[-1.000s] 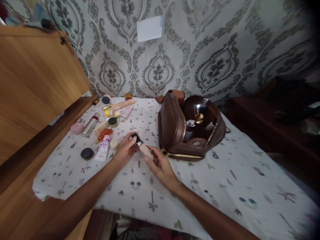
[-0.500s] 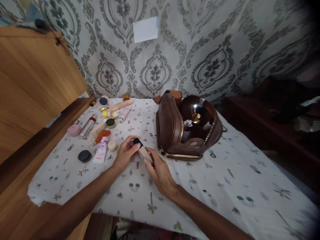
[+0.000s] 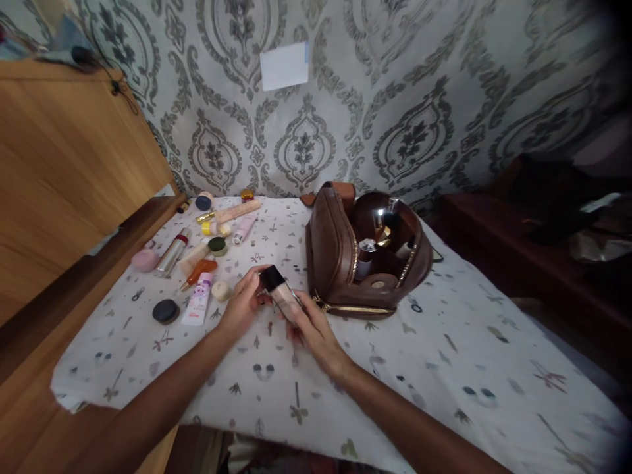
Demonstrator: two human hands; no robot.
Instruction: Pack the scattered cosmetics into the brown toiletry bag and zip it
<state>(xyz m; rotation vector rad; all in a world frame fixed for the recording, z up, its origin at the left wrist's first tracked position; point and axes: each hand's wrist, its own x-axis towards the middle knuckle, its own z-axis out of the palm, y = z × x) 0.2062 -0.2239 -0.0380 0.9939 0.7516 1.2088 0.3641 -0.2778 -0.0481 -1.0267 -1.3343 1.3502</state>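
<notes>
A foundation bottle (image 3: 285, 299) with a beige body and a black cap lies slanted between my hands, its cap pointing up and left. My right hand (image 3: 313, 329) grips the body, thumb on the near side. At the cap end, the curled fingers of my left hand (image 3: 244, 299) are against the black cap, partly hidden behind it. Just right of my hands stands a brown makeup bag (image 3: 328, 247), unzipped. Inside it show a silver-capped bottle (image 3: 366, 255) and a gold item (image 3: 384, 236).
Left of my hands lie a pink-white tube (image 3: 197, 303), a dark round jar (image 3: 166, 311), a small cream jar (image 3: 221, 290), an orange bottle (image 3: 203, 268), a silver bottle (image 3: 172, 253) and several other cosmetics. A wooden cabinet (image 3: 74, 145) borders the left side.
The bottle has tilted so that more of its front shows. My left thumb has come off the cap's top face, and the view has shifted slightly.
</notes>
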